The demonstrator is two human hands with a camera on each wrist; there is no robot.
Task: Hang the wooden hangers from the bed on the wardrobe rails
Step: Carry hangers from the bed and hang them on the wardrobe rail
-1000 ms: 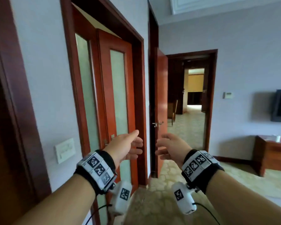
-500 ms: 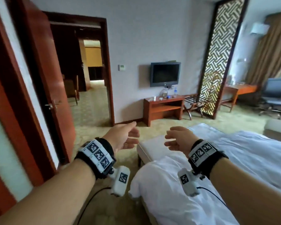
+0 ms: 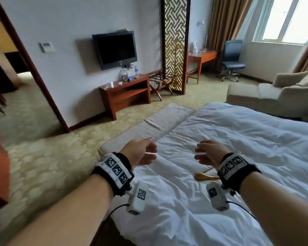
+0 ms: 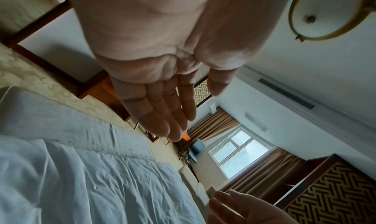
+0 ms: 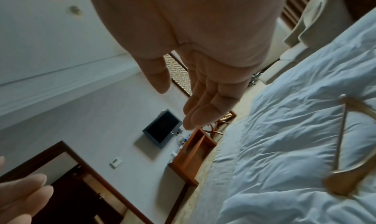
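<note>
Hovering above the bed point(image 3: 220, 132), left hand point(image 3: 140, 150) and right hand point(image 3: 209, 152), fingers loose, palms facing, both empty. Directly under the right wrist, a wooden hanger point(image 3: 205, 176) lying flat on the white duvet, half hidden in the head view, clearer in the right wrist view point(image 5: 346, 176). Risk ahead: a blind reach under that wrist, snagging rumpled fabric or knocking the hanger askew instead of closing cleanly around it.

A light wooden hanger point(image 3: 205, 176) point(image 5: 346, 150) lies flat on the rumpled white bed point(image 3: 238, 139).
</note>
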